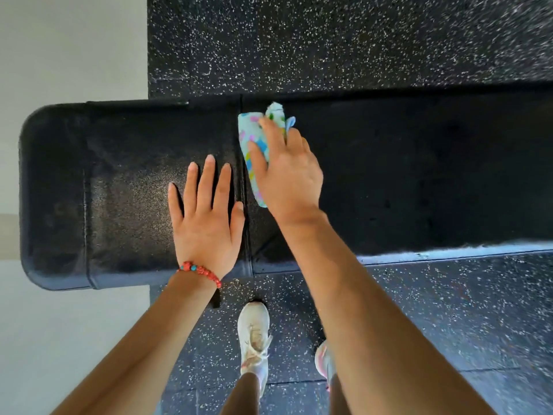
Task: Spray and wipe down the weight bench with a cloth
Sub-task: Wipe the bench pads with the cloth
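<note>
Pressing down, the right hand [287, 172] pins a folded pale-blue cloth with pastel colour patches [257, 151] flat against the black textured vinyl weight bench pad [404, 175], centre frame. Fingers [270, 130] are splayed over the cloth, not curled round it, so it's a palm press, not a clenched grasp. Cloth sits just right of the pad seam [243, 163], its far corner sticking out toward the bench's upper edge.

Left hand [206, 217] lies flat and empty on the shorter pad section left of the seam, a red beaded bracelet [200, 272] at the wrist; looks like bracing.

Risks, as judgement:
- with no real grip, a fast stroke could let the cloth bunch or slide out from under the palm
- seam groove may get skipped, or snag the cloth edge
- if the pad is wet, the bracing hand could slip
- left section under that hand may stay unwiped

No spray bottle in view.
</note>
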